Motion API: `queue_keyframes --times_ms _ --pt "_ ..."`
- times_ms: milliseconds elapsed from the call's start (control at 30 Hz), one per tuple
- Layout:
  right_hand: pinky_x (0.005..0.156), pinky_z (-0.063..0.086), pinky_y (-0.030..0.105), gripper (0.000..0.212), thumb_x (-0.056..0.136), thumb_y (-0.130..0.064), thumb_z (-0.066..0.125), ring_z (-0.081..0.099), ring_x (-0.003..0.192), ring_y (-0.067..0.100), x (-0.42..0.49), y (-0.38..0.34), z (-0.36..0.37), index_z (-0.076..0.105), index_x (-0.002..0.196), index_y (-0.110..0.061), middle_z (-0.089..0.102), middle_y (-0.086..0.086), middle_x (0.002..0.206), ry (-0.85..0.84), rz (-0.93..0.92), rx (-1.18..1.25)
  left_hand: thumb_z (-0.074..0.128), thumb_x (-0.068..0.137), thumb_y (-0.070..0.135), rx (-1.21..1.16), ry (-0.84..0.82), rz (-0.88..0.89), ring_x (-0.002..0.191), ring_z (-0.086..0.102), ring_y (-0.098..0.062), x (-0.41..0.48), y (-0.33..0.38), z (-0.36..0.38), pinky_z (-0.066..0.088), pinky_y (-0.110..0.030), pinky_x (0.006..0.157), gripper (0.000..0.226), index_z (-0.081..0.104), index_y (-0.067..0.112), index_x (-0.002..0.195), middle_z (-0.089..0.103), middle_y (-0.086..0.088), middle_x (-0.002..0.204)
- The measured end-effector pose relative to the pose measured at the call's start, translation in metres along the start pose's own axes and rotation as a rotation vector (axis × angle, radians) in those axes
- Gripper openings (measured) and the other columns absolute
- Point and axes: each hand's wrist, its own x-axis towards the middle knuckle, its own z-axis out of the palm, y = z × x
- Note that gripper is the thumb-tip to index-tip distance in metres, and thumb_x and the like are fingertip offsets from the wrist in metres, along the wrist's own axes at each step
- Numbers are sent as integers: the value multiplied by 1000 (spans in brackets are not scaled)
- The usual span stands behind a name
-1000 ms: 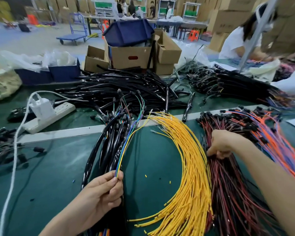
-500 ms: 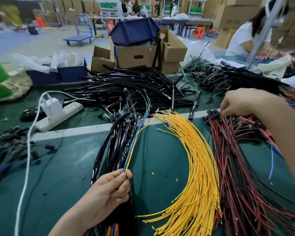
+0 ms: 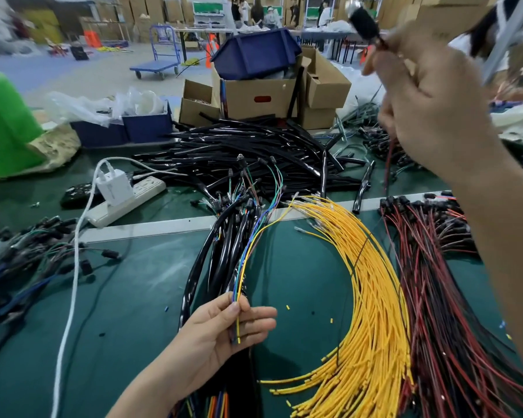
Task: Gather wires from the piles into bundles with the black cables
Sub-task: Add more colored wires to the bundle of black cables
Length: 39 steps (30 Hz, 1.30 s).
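"Grip on the left hand (image 3: 224,327), what was it?"
"Thumb and fingers pinched a few thin coloured wires (image 3: 238,285), yellow, blue and green, low over the green table mat (image 3: 133,297). They lay just beside the glossy black cables (image 3: 221,260) they were meant to join. Pinching the ends together kept the set from scattering, I judged."
"And the right hand (image 3: 429,116)?"
"Raised high and blurred, fingers curled round a thin red wire with a black plug (image 3: 365,25). Its tail hung down toward the pile of red and black wires (image 3: 435,282). Lifting it probably freed it from its neighbours."
"What about the heap of yellow wires (image 3: 375,297)?"
"It lay on the mat between both hands, touched by neither."
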Motion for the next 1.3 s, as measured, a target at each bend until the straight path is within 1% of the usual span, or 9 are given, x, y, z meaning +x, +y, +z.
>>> queue_keyframes --times_ms 267,367,467,600,800,867,967,1100,1300 --pt "38 18 17 26 103 -22 36 21 35 10 0 -23 48 55 85 -18 30 -10 41 -314 255 861 41 93 13 12 -6 15 111 62 -35 0 -1 1 54 -39 91 12 46 3 93 62 -26 120" --pt "40 18 18 25 103 -21 35 21 34 8 -5 -15 67 53 87 -14 26 -9 40 -382 410 1020 43 91 13 -13 -10 4 82 71 -31 -1 0 0 57 -38 82 13 48 1 92 68 -27 98" --pt "39 25 18 28 103 -23 34 27 32 7 -3 -5 64 55 86 -16 25 -10 38 -346 527 1202 46 90 12 1 -9 13 42 49 -17 -2 0 -2 56 -39 73 12 52 2 92 55 -15 60" --pt "36 19 17 29 102 -26 32 20 31 3 6 9 50 55 85 -18 25 -7 35 -316 589 1422 50 90 15 -22 -4 -26 36 20 -10 -2 3 -4 49 -30 53 14 58 3 91 35 -1 44" --pt "36 19 18 25 102 -24 33 18 32 5 -3 17 78 53 88 -16 22 -7 36 -379 767 1364 47 94 14 -43 -65 -30 42 46 -13 0 2 -7 51 -31 58 10 50 5 90 51 -8 58" --pt "36 19 17 26 102 -23 31 22 32 5 -15 18 105 52 90 -15 23 -9 38 -453 835 1265 42 96 13 -26 -70 -42 71 67 -26 0 1 -6 55 -35 68 12 49 6 89 68 -18 88" --pt "40 17 15 28 104 -21 30 25 32 6 -33 25 146 56 94 -16 29 -8 41 -553 877 1009 37 99 15 -28 -104 -71 107 63 -40 -1 4 -5 54 -43 83 13 46 7 93 61 -23 124" --pt "38 18 11 27 103 -18 34 28 30 4 -39 41 176 60 99 -18 36 -4 46 -459 885 755 39 95 19 0 -76 -83 72 70 -27 -3 5 -2 56 -42 72 18 49 7 103 67 -20 114" --pt "40 20 16 25 103 -17 35 27 42 9 -25 70 183 59 100 -22 39 0 51 -311 869 643 48 85 10 -66 7 -14 43 29 -5 -1 2 0 32 -15 36 39 55 -2 122 47 -6 61"
